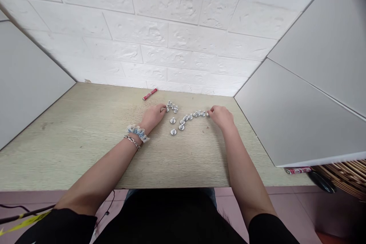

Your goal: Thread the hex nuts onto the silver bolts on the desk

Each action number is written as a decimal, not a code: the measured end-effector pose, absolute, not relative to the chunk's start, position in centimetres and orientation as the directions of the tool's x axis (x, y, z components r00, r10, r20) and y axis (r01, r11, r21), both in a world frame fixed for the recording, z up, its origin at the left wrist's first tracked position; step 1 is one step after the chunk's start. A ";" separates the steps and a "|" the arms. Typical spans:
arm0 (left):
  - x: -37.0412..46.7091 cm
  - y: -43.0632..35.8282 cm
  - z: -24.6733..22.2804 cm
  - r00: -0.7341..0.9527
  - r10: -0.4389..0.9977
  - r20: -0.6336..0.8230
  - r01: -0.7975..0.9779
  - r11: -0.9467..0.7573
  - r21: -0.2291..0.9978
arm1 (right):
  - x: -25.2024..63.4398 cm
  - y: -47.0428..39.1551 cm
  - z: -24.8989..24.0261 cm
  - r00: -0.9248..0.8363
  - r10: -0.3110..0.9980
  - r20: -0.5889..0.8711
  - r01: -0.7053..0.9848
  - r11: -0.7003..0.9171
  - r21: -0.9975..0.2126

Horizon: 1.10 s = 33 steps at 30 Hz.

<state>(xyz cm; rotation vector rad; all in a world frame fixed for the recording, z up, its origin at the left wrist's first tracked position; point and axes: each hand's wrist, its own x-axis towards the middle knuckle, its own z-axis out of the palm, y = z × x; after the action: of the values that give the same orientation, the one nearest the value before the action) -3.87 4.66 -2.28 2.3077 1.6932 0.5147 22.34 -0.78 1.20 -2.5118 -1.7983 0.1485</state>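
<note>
Bright, diffuse light covers the wall [183, 34]; soft shadows mark the tabletop [85, 133].

From here I see small silver flanged bolts [173, 132] on the wooden tabletop [183, 160], broad round bases down, shanks mostly upright. A tight bunch sits beside the left hand [154, 116], its leftmost bolt at the fingertips. Two stand singly, nearer the person; others curve in a close row to the right hand's [222, 116] fingertips.

The pieces [182, 127] are silvery, the scrunchie [138, 132] blue and white.
</note>
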 end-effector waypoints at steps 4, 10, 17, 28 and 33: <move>-3.8 4.5 -2.2 0.282 0.945 0.167 0.865 -0.326 0.381 | 22.3 -0.8 1.2 0.348 0.937 -0.020 0.924 -0.346 -0.161; -3.9 4.6 -2.3 0.327 0.920 0.215 0.836 -0.388 0.388 | 22.2 -0.9 1.1 0.364 0.930 0.051 0.901 -0.337 -0.272; -3.7 4.1 -2.0 0.445 0.878 0.178 0.804 -0.479 0.353 | 21.9 -0.8 1.1 0.359 0.932 0.052 0.866 -0.312 -0.392; -2.4 3.4 -1.9 0.527 0.828 0.193 0.712 -0.554 0.431 | 21.6 -0.7 1.2 0.366 0.925 0.103 0.835 -0.277 -0.475; -2.0 3.6 -2.3 0.519 0.833 0.192 0.748 -0.551 0.371 | 21.5 -0.7 1.1 0.361 0.926 0.111 0.831 -0.265 -0.490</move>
<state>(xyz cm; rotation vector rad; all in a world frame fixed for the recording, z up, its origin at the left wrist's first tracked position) -2.05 3.57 -2.26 2.5195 1.3369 0.5136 21.45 -0.69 1.12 -2.1592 -1.5230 0.2721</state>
